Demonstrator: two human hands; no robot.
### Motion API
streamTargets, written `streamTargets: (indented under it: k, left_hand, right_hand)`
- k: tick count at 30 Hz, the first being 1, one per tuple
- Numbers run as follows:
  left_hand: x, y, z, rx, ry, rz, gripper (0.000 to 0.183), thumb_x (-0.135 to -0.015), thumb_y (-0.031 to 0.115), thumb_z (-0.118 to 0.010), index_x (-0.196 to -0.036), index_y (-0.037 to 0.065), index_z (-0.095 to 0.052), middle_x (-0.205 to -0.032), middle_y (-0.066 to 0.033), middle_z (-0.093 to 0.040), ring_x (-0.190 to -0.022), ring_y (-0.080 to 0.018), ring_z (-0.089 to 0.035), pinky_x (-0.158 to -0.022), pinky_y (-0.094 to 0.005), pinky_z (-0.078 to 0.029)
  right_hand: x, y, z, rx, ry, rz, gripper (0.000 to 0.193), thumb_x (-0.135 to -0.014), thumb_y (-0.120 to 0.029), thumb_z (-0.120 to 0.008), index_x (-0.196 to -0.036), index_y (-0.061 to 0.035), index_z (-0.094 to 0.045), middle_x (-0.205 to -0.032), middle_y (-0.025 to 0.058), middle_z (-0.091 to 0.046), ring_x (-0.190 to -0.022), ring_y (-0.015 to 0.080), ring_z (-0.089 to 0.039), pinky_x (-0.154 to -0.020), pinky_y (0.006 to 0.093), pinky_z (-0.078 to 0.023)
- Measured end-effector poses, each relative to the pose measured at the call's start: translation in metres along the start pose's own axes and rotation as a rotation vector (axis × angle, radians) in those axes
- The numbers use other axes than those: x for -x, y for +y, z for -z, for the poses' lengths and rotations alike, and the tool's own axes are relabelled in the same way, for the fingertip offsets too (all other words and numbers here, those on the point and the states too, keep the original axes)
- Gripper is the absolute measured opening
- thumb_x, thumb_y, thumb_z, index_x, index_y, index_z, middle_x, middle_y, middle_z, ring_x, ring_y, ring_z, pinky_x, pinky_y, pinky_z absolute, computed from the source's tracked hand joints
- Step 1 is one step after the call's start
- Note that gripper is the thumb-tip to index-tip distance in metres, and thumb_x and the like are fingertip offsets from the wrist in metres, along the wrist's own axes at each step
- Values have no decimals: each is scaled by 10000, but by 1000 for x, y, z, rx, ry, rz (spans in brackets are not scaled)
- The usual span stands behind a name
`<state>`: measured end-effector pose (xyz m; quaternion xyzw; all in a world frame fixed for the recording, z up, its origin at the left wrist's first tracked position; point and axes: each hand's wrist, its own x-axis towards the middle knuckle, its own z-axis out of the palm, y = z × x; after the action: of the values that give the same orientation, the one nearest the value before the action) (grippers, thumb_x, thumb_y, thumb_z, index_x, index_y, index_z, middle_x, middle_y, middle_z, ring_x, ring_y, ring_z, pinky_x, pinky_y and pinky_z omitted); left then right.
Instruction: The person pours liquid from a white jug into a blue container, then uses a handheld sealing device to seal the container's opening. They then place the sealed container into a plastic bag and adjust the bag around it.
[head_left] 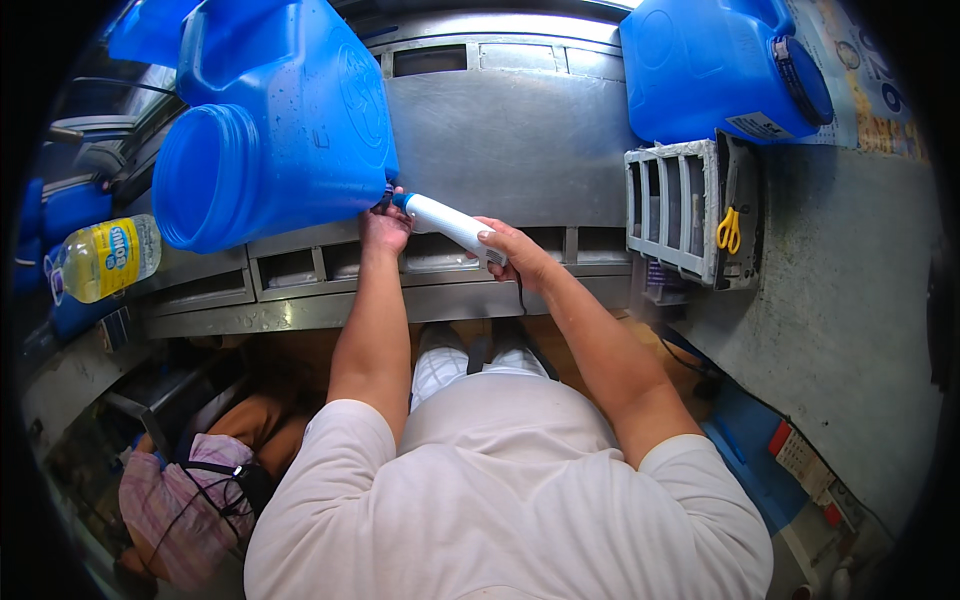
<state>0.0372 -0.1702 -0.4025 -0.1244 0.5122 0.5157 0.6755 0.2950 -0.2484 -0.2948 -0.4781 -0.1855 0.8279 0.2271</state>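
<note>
My right hand [510, 250] is closed round a white cylinder-shaped tool [450, 222] with a blue tip. A dark cord hangs below that hand. The tool slants up to the left, its tip close to the fingers of my left hand [385, 228]. My left hand reaches to the lower right corner of a large blue plastic jug [310, 130], its fingers curled round a small dark part there. Exactly what that part is, I cannot make out. The jug lies on its side at the left, its wide round mouth uncapped and turned toward me.
A second blue jug [700, 80] with a dark cap lies at the far right. Below it stands a slatted rack [675, 210] with yellow scissors [729, 230] on its side. A yellow-labelled bottle [108, 258] is at the left. Another person [190, 490] is low at the left.
</note>
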Motion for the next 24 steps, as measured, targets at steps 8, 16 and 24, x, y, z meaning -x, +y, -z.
streamTargets:
  k: [8,16,24]
  left_hand:
    - [12,5,14,-50,39,48,500,-861,562,-604,-1200,198,-554,-1152,-47,-636,-996,-229,-593,-831,-403,-465]
    - [58,38,81,-669,-133,97,605,-846,532,-694,-1285,155,-519,-1134,-35,-620,-915,-162,-586,-824,-335,-465]
    - [98,113,153,-973,-143,45,413,-898,434,-669,-1228,207,-564,-1073,14,-637,-878,-104,-590,-767,-281,-462]
  right_hand:
    - [4,-1,-13,70,-32,63,715,-824,-411,-656,-1452,-178,-405,-942,38,-619,-575,57,-435,-496,195,-362]
    - [0,24,-14,791,201,279,712,-828,-186,-661,-1471,-115,-363,-1264,167,-558,-1064,272,-594,-934,361,-467]
    - [-34,128,-62,760,419,497,725,-838,-84,-643,-1472,-112,-293,-1392,214,-435,-1286,366,-455,-1088,408,-361]
